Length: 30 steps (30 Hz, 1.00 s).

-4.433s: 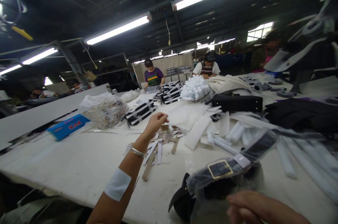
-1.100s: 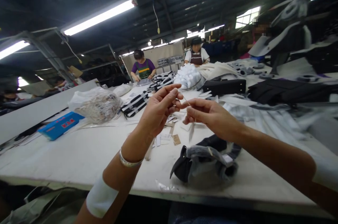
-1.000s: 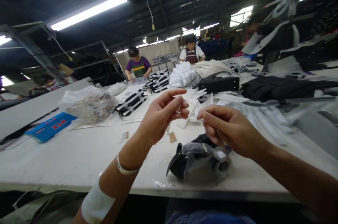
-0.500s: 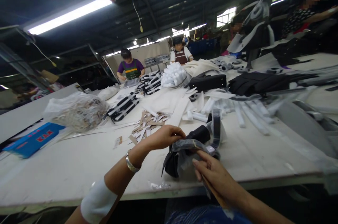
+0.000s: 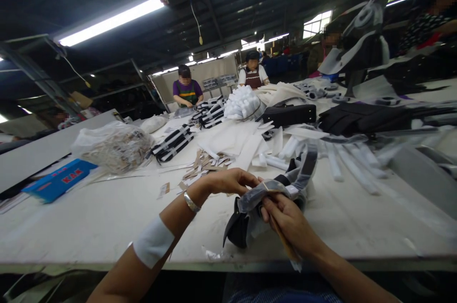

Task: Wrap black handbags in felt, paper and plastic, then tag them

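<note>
Left hand (image 5: 233,181) nearer right hand (image 5: 287,217), at strap (image 5: 259,194)

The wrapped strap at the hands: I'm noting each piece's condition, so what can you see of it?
The wrapped strap is dark, in cloudy film that looks like plastic, with a small pale patch partway along. It bends above a black piece, its far part curving upward. The left hand and right hand touch its near part.

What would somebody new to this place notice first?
Probably the left hand and right hand, meeting at a plastic-wrapped dark strap near the front edge of the white table. Then the bright blue box at the table's left, and the mound of white pieces toward the back.
</note>
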Available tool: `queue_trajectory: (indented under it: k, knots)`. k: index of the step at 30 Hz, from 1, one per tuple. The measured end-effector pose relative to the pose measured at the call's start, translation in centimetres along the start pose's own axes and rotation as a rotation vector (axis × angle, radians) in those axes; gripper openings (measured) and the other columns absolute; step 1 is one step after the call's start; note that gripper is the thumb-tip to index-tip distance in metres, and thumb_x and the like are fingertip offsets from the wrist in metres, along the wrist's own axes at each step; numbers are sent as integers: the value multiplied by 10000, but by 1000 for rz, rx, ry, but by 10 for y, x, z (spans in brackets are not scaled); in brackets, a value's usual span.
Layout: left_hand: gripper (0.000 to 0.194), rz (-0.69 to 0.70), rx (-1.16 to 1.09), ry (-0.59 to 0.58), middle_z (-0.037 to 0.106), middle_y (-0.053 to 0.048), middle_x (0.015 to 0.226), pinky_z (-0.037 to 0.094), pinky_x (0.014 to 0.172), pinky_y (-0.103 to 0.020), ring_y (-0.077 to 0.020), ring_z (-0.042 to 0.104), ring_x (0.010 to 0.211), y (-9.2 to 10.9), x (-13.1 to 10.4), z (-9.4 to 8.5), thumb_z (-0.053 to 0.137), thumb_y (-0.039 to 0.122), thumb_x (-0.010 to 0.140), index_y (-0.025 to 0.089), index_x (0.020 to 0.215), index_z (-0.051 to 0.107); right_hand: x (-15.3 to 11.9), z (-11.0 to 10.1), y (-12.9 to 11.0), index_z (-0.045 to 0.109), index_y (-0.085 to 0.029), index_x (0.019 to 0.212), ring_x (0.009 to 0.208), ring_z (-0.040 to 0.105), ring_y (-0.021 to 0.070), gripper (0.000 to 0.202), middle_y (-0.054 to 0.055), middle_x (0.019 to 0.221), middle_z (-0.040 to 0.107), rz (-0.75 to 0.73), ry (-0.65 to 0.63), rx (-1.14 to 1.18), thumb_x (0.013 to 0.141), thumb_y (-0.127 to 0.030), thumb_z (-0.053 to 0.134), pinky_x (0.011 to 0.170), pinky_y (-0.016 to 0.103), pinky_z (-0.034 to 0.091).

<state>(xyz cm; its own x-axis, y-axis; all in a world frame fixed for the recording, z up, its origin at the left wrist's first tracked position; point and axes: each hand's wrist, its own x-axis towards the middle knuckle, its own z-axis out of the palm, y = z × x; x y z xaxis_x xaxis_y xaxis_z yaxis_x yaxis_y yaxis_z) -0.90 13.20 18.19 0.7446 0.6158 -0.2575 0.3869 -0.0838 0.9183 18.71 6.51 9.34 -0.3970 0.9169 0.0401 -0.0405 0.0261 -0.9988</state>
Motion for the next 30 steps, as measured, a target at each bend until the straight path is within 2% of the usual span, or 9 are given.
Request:
queue_trajectory:
  k: [2, 4, 6, 10, 13, 18, 21, 24, 30]
  knots:
    - [444, 1, -36, -46, 716, -61, 1020, 511, 861, -319, -209, 651, 920, -4, 5, 0, 827, 475, 709, 174, 1025, 738, 0, 1, -6, 681, -178, 1063, 699, 575, 175, 453, 27, 723, 624, -45, 8, -12, 958, -572, 484, 758, 302, 502]
    - [515, -7, -57, -78, 706, -54, 985, 520, 815, -307, -191, 643, 869, -9, 10, 1, 846, 505, 669, 166, 1038, 722, 0, 0, -11, 705, -175, 984, 812, 608, 196, 436, 51, 785, 655, -93, 17, -27, 964, -551, 486, 927, 346, 476]
    - [533, -16, -63, -88, 699, -36, 902, 519, 764, -287, -172, 630, 802, -14, 14, 3, 860, 517, 638, 152, 1002, 725, 1, -1, -13, 719, -175, 920, 891, 619, 217, 430, 70, 838, 675, -117, 27, -48, 951, -548, 509, 989, 373, 449]
    - [442, -14, -67, -35, 696, -16, 822, 495, 756, -258, -149, 610, 757, -16, 10, 4, 841, 487, 682, 138, 939, 755, 3, -6, -13, 715, -170, 913, 777, 627, 200, 428, 59, 793, 673, -63, 29, -42, 921, -563, 546, 819, 325, 514]
    - [382, 10, -90, 113, 714, -23, 889, 466, 802, -239, -143, 607, 826, -14, -4, 2, 831, 407, 729, 159, 1009, 757, 0, -9, -13, 690, -158, 893, 668, 600, 165, 423, 46, 743, 660, 13, 0, -26, 904, -565, 575, 626, 261, 490]
    - [340, 51, -292, 329, 702, -65, 942, 489, 855, -279, -157, 645, 896, -17, -38, 4, 752, 359, 832, 160, 1103, 698, -13, -11, -2, 636, -146, 911, 652, 604, 143, 480, 53, 787, 667, 151, -45, 57, 818, -615, 674, 515, 220, 430]
    - [286, 100, -468, 420, 692, -53, 931, 496, 936, -342, -167, 672, 935, -25, -52, 16, 733, 329, 855, 181, 1090, 665, -26, -10, 8, 590, -156, 1013, 500, 524, 81, 592, 11, 766, 641, 257, -78, 241, 705, -624, 781, 433, 195, 377]
    - [215, 167, -592, 488, 674, -9, 871, 495, 970, -373, -146, 679, 904, -33, -56, 35, 712, 304, 877, 215, 1066, 663, -41, -6, 7, 554, -169, 1050, 542, 547, 66, 548, -15, 744, 622, 317, -84, 413, 727, -520, 824, 481, 165, 419]
    - [283, 305, -664, 520, 713, -62, 1036, 521, 781, -253, -72, 623, 712, -36, -46, 63, 699, 240, 888, 231, 1169, 680, -57, 3, -16, 560, -193, 1059, 523, 511, 31, 450, -60, 627, 574, 440, 4, 710, 760, -372, 846, 508, 116, 427]
